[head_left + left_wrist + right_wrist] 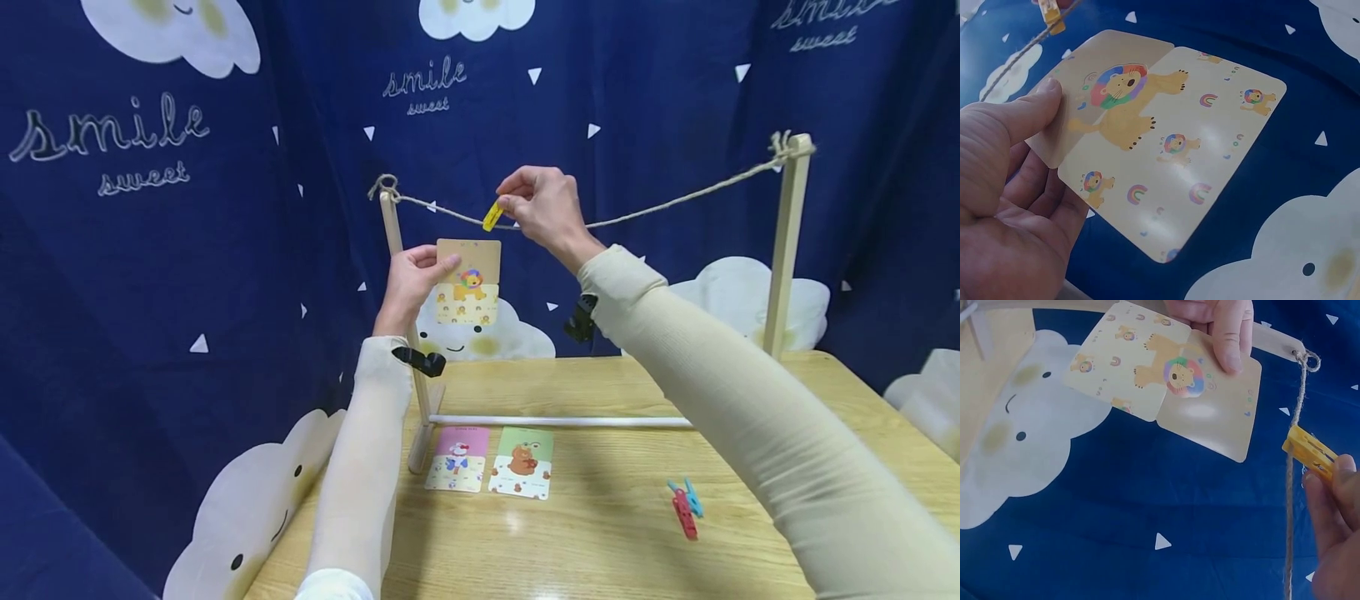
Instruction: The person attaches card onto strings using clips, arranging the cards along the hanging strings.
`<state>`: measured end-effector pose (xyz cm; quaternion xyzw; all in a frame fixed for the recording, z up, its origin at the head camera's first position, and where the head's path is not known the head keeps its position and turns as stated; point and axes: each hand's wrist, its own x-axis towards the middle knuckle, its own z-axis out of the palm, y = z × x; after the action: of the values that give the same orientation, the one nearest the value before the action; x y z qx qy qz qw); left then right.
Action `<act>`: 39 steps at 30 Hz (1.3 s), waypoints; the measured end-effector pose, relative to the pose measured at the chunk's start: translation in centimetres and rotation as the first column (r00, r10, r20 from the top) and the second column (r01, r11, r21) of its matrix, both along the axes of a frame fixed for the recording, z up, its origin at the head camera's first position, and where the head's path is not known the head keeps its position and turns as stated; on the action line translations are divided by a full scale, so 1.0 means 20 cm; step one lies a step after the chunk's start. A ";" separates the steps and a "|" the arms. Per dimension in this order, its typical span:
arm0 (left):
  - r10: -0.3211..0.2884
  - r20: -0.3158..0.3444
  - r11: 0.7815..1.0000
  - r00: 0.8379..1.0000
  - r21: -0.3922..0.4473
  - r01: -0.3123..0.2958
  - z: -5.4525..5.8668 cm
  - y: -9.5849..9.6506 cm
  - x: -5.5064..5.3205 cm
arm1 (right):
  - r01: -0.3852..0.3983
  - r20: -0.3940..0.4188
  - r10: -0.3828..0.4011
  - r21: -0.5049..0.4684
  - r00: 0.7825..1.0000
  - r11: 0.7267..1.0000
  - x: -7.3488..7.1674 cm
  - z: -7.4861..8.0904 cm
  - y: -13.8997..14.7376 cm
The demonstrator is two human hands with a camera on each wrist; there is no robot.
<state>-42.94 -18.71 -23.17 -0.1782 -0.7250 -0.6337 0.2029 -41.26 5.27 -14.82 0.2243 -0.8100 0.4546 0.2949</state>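
My left hand (414, 283) pinches a lion card (468, 287) by its left edge, thumb over the printed front. The card, tan above and pale yellow below, hangs upright just under a rope (682, 200). A yellow clothespin (492, 215) is pinched between the thumb and fingers of my right hand (546, 208). In the right wrist view the tip of the yellow clothespin (1311, 452) overlaps the rope (1290, 512), with the lion card (1204, 394) a short way to its side. The left wrist view shows the lion card (1141, 125) from the front.
Wooden posts (787, 250) hold the rope's ends, joined low by a white rod (562, 422). On the table (600, 550) lie a pink dog card (457, 460), a green bear card (521, 463), a red clothespin (684, 512) and a blue clothespin (693, 497). Behind hangs a blue curtain (315, 208).
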 end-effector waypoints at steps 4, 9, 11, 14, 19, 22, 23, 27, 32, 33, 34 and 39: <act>0.002 0.011 1.000 1.000 0.001 -0.002 -0.01 0.01 0.00 | -0.008 0.004 0.008 0.006 1.000 1.000 0.01 -0.01 -0.01; 0.004 0.007 1.000 1.000 -0.008 -0.004 -0.01 0.01 0.00 | -0.022 0.015 0.022 0.003 1.000 1.000 0.00 -0.02 -0.02; 0.005 0.005 1.000 1.000 -0.011 -0.005 -0.02 0.01 0.00 | -0.027 0.022 0.027 0.004 0.999 1.000 0.00 -0.02 -0.03; 0.009 0.009 1.000 1.000 -0.013 -0.009 -0.02 0.01 0.00 | -0.036 0.041 0.036 0.008 0.999 0.999 0.00 -0.02 -0.03; -0.002 0.002 1.000 1.000 -0.010 0.002 -0.03 0.01 -0.01 | -0.054 0.067 0.053 0.005 0.996 0.999 0.00 -0.02 -0.04; -0.008 -0.002 1.000 1.000 -0.010 0.008 -0.03 0.02 -0.01 | -0.061 0.071 0.061 -0.002 0.996 0.998 0.00 -0.02 -0.04; -0.010 0.000 1.000 1.000 -0.010 0.010 -0.03 0.02 -0.01 | -0.065 0.077 0.066 -0.004 0.995 0.998 0.00 -0.02 -0.04; -0.023 0.006 1.000 1.000 0.003 0.023 -0.02 0.02 -0.01 | -0.081 0.095 0.081 -0.008 0.992 0.997 0.00 -0.02 -0.05; -0.051 0.002 0.999 0.999 0.004 0.051 -0.02 0.03 -0.01 | -0.069 0.099 0.067 0.018 0.993 0.997 0.00 -0.02 -0.05; -0.055 -0.002 0.998 0.998 0.003 0.055 -0.02 0.03 -0.01 | -0.069 0.099 0.067 0.022 0.993 0.997 0.00 -0.02 -0.05; -0.058 -0.005 0.998 0.998 0.001 0.058 -0.01 0.03 -0.01 | -0.068 0.099 0.065 0.027 0.993 0.997 0.00 -0.01 -0.05; -0.056 -0.033 0.998 0.998 -0.016 0.056 0.00 0.03 -0.01 | -0.057 0.095 0.053 0.048 0.994 0.997 0.00 -0.01 -0.05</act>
<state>-43.08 -18.02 -23.13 -0.2105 -0.7210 -0.6305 0.1959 -41.34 4.36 -14.94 0.2324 -0.8278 0.4517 0.2381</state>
